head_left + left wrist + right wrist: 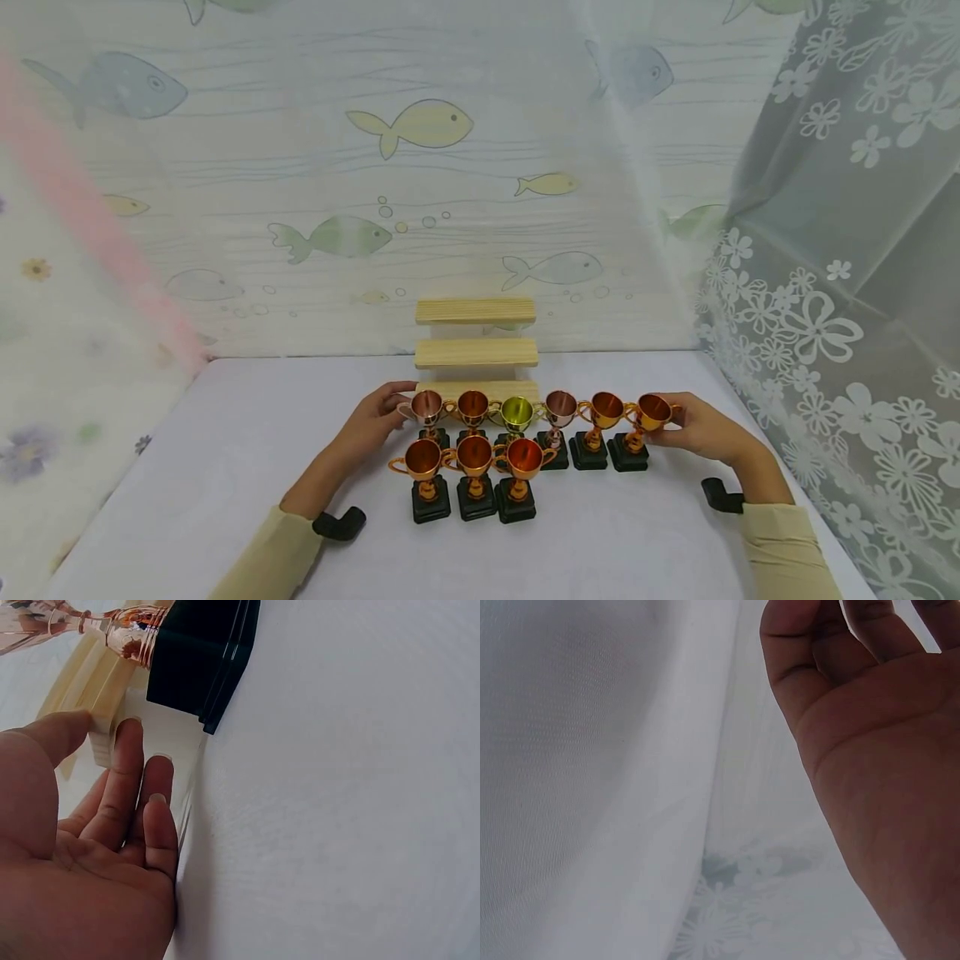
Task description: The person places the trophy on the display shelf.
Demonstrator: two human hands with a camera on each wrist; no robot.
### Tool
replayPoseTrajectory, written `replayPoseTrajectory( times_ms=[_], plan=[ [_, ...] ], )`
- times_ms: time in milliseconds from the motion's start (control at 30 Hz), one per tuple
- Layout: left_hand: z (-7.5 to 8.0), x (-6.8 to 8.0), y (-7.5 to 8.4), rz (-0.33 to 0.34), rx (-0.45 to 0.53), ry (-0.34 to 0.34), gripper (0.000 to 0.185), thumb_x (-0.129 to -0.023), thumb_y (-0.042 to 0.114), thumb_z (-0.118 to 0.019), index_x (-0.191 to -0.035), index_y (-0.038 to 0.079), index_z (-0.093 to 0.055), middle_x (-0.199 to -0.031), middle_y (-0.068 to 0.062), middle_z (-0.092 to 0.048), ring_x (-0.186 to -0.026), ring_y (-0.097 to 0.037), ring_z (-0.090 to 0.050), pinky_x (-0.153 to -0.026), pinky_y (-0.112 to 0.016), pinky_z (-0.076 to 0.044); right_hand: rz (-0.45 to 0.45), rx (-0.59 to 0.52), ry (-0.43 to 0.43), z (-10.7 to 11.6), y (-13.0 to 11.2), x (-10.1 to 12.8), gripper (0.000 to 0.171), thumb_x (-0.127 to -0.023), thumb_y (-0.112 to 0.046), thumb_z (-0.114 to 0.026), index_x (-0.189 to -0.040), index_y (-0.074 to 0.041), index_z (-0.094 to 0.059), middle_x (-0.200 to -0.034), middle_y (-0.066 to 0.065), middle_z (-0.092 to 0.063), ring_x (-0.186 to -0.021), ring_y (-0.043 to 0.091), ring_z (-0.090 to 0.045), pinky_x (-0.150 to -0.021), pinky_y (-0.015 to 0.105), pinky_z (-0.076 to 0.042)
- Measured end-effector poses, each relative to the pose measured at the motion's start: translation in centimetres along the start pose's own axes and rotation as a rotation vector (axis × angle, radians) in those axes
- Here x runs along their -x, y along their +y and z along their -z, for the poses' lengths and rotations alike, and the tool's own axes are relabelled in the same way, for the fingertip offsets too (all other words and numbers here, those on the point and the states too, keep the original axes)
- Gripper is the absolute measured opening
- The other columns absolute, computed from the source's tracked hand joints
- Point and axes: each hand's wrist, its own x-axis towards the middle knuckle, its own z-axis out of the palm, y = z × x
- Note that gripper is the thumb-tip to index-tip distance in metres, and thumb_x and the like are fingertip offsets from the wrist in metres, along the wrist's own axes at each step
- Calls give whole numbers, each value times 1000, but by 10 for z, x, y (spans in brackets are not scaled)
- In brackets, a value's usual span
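Observation:
Near the left end of a three-tier wooden display stand [476,352], my left hand [378,414] has its thumb and fingers at the end of the lowest board. In the left wrist view, that board end [105,742] lies between thumb and index finger. A rose-gold trophy cup on a black base [199,656] stands beside those fingers. My right hand [701,427] grips the rightmost orange-gold trophy cup [652,411] by its handle side. In the right wrist view, the right hand's fingers [870,622] curl, and the trophy is out of frame.
Several trophies form a back row before the stand, including a yellow-gold one [517,412] and a rose-gold one [560,408]. Three orange-gold trophies, one in the middle [475,458], make a front row. A fish-print curtain [450,208] hangs behind the white table [600,542]; a lace curtain [840,333] borders the right.

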Motion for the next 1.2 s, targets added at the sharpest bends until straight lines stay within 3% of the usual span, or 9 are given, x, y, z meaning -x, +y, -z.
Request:
replayPoseTrajectory(
  times_ms=[233, 467, 567, 800, 967, 1200],
  plan=[
    [1, 4, -4, -37, -5, 2, 49, -109, 23, -63, -154, 7, -51, -117, -13, -73, -99, -25, -64, -80, -27, -51, 19, 4, -14, -1, 2, -1, 31, -94, -7, -79, -124, -1, -71, -114, 20, -75, -105, 13, -69, -97, 28, -50],
    [1, 5, -7, -18, 4, 20, 50, -108, 27, -65, -153, 10, -52, -113, -7, -74, -99, -18, -63, -84, -25, -52, 86, -23, -13, 2, 0, 4, 27, -95, -1, -77, -120, 3, -69, -107, 14, -76, -101, 14, -71, -93, 27, -52],
    [2, 7, -7, -21, -14, 17, 51, -108, 28, -64, -154, 10, -51, -114, -7, -74, -101, -18, -64, -86, -25, -52, 105, -27, 24, 4, -2, 7, 26, -94, 2, -77, -119, 2, -70, -107, 17, -76, -102, 12, -72, -92, 26, -53],
    [3, 6, -8, -63, -43, 20, 53, -108, 30, -63, -155, 7, -50, -112, -6, -77, -105, -15, -64, -90, -24, -51, 57, 10, 118, 13, -9, 10, 25, -94, -1, -78, -117, 4, -72, -108, 3, -78, -105, 13, -70, -92, 25, -51],
    [2, 4, -10, -59, -31, 19, 51, -109, 26, -63, -154, 7, -50, -112, -6, -77, -104, -13, -64, -92, -22, -50, 25, 42, 182, 18, -12, 8, 23, -95, -2, -78, -115, 4, -72, -106, 7, -78, -102, 14, -70, -90, 25, -52],
    [-2, -1, -11, -59, -18, 4, 49, -109, 24, -63, -154, 11, -50, -114, -7, -77, -117, -18, -66, -97, -22, -50, -26, 129, 302, 20, -22, -2, 23, -98, -7, -75, -118, 6, -72, -107, 11, -77, -98, 9, -69, -86, 26, -54]
  ],
)
